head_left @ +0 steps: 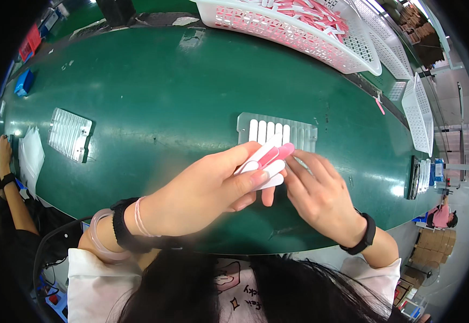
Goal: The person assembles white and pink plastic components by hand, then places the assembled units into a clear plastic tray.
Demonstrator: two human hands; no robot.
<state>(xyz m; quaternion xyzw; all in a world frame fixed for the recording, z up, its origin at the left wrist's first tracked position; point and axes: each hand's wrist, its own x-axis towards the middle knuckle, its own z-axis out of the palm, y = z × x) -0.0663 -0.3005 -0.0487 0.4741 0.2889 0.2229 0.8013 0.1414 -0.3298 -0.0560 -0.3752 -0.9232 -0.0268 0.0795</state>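
My left hand (213,180) is closed round a bunch of slim, round-ended plastic strips, some white and some pink (270,156). They fan out past its thumb toward the right. Close against their far ends is my right hand (318,191), its fingers curled together and the thumb hidden. What those fingertips hold, if anything, is out of sight. Just beyond both hands lies a clear grooved tray (302,134). Several white strips (261,129) stand side by side in its left grooves, while the right grooves show bare.
A second grooved tray (70,134) lies on the green table (153,107) to the left, near a white plastic bag (30,153) and another person's hand (2,153). At the back, a white perforated basket (288,37) holds many pink and white pieces. More trays (420,175) stand far right.
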